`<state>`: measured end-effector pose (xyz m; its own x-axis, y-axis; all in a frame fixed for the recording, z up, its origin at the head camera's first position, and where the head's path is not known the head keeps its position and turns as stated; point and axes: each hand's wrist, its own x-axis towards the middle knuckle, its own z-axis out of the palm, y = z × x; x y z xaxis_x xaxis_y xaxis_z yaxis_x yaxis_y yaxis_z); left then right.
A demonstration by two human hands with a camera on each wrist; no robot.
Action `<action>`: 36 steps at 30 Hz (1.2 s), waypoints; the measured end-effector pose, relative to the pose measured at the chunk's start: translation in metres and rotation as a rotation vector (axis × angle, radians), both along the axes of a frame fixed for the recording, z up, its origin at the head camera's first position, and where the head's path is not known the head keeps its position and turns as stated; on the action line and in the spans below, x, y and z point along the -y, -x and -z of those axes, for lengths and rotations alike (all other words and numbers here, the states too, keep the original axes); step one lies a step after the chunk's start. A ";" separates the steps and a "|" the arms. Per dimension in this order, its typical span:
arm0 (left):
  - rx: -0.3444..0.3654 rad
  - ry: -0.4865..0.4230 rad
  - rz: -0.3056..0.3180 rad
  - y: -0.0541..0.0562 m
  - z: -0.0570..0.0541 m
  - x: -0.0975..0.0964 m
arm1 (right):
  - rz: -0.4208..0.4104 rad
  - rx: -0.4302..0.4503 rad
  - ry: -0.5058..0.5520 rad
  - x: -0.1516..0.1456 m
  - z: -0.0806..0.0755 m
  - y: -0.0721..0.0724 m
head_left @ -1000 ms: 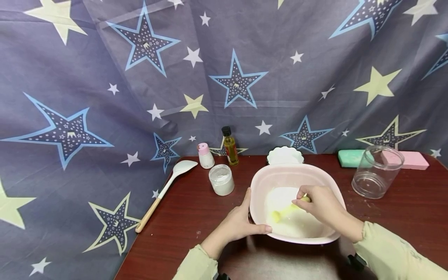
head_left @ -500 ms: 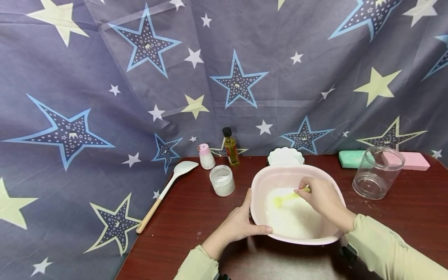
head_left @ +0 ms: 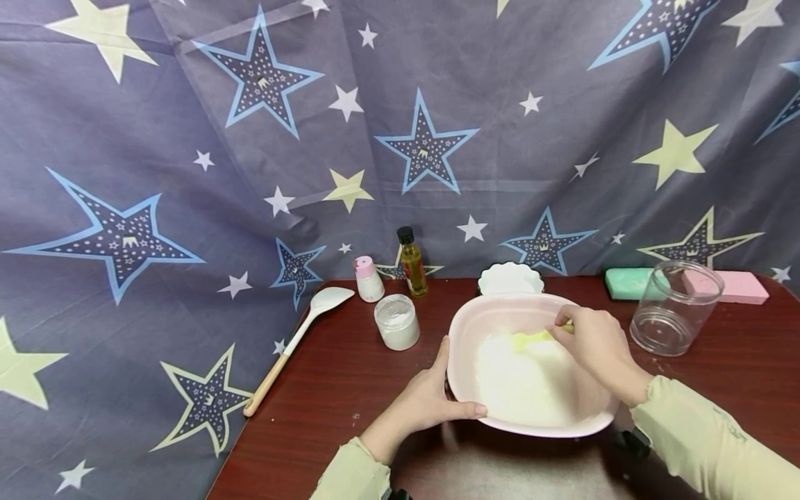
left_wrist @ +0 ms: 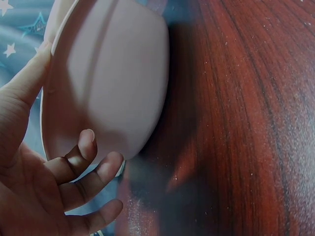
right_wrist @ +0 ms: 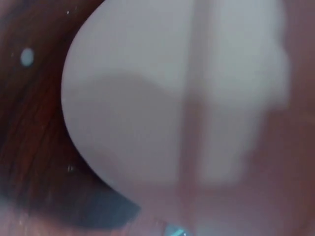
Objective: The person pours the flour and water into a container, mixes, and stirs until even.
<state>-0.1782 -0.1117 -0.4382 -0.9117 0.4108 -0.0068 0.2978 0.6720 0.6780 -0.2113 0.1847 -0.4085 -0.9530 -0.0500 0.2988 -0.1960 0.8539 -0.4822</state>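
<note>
A pale pink basin [head_left: 465,340] sits on the table at centre right in the head view, with white milky contents [head_left: 521,389] inside. My left hand [head_left: 420,401] grips its near left corner, thumb over the rim and fingers along the outside. In the left wrist view, the left hand's fingers [left_wrist: 81,189] are spread beside the basin's outer wall [left_wrist: 118,78]. Over the basin, my right hand [head_left: 596,344] pinches a small yellow stirrer [head_left: 531,338], its rounded end in the white contents. The right wrist view is blurred, showing mostly the basin wall [right_wrist: 128,123].
Behind the basin stands a white scalloped dish [head_left: 510,278]. To its left are a jar of white powder [head_left: 397,323], a pink-capped shaker [head_left: 369,280], an oil bottle [head_left: 412,264] and a ladle [head_left: 300,333]. A clear jar [head_left: 675,309] and green and pink sponges [head_left: 737,287] stand right.
The right hand and yellow stirrer have moved through the white contents, away from me and to the right. The left hand and basin have stayed in place.
</note>
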 end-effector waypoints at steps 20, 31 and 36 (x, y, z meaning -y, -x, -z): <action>0.004 -0.007 0.000 0.000 0.000 -0.001 | -0.110 0.002 -0.129 -0.037 -0.027 -0.020; 0.007 0.017 -0.015 0.000 -0.002 -0.001 | -0.150 0.024 -0.250 -0.046 -0.035 -0.032; 0.006 0.017 -0.015 0.000 -0.001 -0.001 | -0.194 0.046 -0.261 -0.043 -0.036 -0.036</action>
<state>-0.1781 -0.1102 -0.4369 -0.9175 0.3973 -0.0187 0.2842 0.6877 0.6681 -0.1756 0.2273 -0.3723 -0.9306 -0.3008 0.2084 -0.3497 0.8989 -0.2642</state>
